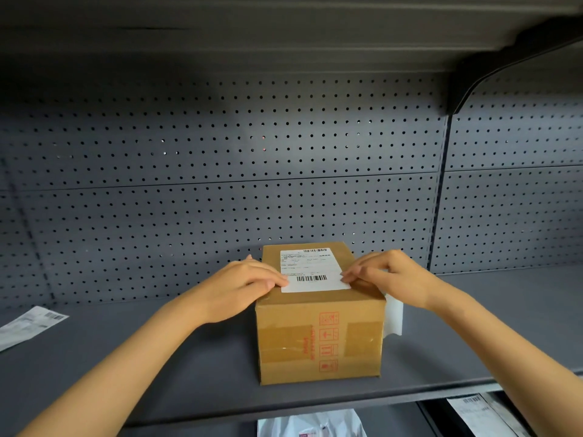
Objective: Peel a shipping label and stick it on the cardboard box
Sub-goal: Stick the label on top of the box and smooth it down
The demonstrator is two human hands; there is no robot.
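Observation:
A brown cardboard box (318,339) with red handling symbols on its front stands on a grey shelf. A white shipping label (310,270) with barcodes lies flat on the box's top. My left hand (243,283) rests on the box's left top edge, fingertips pressing the label's lower left corner. My right hand (388,275) comes in from the right, fingers together, fingertips touching the label's right edge. A white backing sheet (393,315) shows beside the box's right side, below my right hand; whether the hand holds it is hidden.
The grey shelf (157,357) has a perforated back panel (220,152) and another shelf overhead. A second label sheet (30,324) lies at the far left. Below the shelf edge are a white plastic bag (310,424) and another labelled sheet (479,411).

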